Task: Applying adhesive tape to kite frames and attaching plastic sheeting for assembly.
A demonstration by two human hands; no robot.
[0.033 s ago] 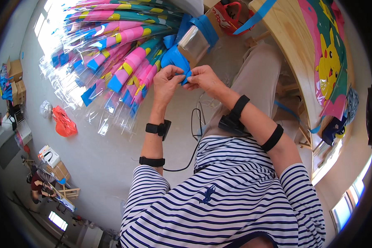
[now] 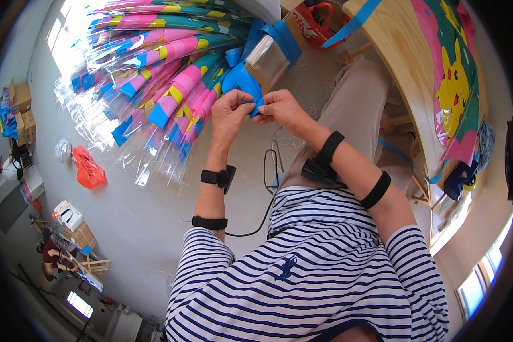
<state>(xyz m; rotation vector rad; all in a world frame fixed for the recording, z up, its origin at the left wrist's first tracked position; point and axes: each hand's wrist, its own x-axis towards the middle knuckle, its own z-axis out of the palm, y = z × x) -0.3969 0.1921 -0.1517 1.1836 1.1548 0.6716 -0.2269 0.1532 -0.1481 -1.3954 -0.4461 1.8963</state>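
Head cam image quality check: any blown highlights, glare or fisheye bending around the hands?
Head view: the window light at top left washes out the floor and glints off the clear wrappers on the kite bundle. The wooden table edge curves with the fisheye, and the rim is black vignette. Left hand and right hand sit near centre, evenly lit and sharp, pinching the blue plastic piece.

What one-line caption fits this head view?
Left hand and right hand pinch blue paper beside fanned cellophane-wrapped kites.
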